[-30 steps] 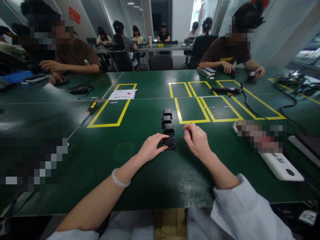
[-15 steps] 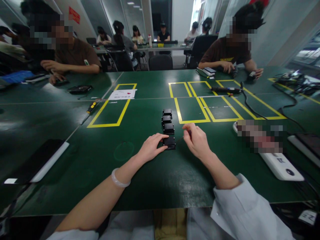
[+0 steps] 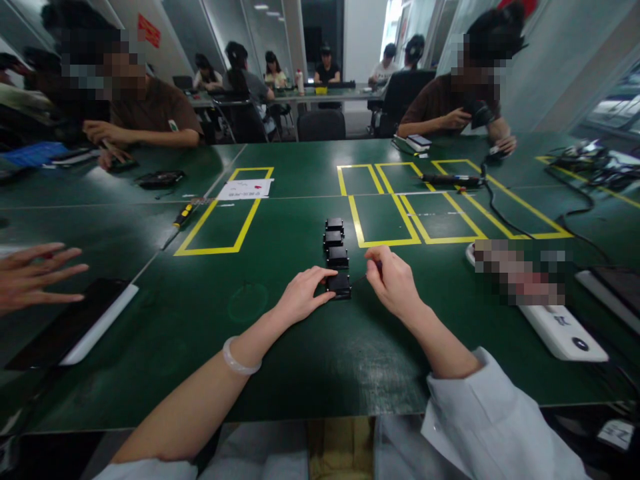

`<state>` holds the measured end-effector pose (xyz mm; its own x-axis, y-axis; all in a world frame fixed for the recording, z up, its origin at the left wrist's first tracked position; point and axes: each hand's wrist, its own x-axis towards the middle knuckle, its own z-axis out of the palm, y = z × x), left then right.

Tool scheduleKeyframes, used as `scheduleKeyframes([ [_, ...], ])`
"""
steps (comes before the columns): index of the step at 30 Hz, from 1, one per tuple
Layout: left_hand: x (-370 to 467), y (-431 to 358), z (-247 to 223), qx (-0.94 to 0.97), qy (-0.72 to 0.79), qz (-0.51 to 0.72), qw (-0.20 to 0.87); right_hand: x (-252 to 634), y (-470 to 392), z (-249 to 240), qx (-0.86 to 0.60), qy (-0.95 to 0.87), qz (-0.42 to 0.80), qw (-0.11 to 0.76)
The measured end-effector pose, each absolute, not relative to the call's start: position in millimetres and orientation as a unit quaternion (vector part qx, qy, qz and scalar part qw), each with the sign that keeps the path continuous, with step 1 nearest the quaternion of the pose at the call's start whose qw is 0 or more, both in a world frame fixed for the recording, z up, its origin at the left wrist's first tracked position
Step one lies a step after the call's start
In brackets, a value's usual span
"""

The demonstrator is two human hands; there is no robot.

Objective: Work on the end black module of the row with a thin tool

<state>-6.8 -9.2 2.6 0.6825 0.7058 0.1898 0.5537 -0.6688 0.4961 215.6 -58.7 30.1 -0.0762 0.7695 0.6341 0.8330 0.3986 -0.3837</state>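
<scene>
Several small black blocks stand in a column on the green table (image 3: 280, 360). The nearest black block (image 3: 339, 285) lies between the thumb and fingers of my left hand (image 3: 304, 293), which grips it from its left side. To its right, my right hand (image 3: 391, 279) is closed around a small dark tool, mostly hidden by the fingers, whose thin shaft points at the block's right side. Beyond the gripped one sit another black block (image 3: 337, 257), a further black block (image 3: 333, 238) and the farthest black block (image 3: 335, 224).
Yellow tape frames (image 3: 240, 248) mark the table, with a paper sign (image 3: 245, 189) and a yellow-black screwdriver (image 3: 184, 215) at left. Another person's hand (image 3: 37, 277) hovers over a dark tablet (image 3: 65, 320). A white device (image 3: 560, 333) lies right. People sit opposite.
Another person's spread hand has come in at the left edge. The person opposite at right has raised a dark object. My own hands look almost unmoved.
</scene>
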Motion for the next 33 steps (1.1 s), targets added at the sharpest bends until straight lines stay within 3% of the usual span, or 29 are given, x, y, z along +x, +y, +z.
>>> scheduleKeyframes([
  [33,-6.7,-9.2,0.5,0.894,0.353,0.192,0.201,214.6,-59.5,30.5,-0.554,-0.728,-0.008,0.404],
])
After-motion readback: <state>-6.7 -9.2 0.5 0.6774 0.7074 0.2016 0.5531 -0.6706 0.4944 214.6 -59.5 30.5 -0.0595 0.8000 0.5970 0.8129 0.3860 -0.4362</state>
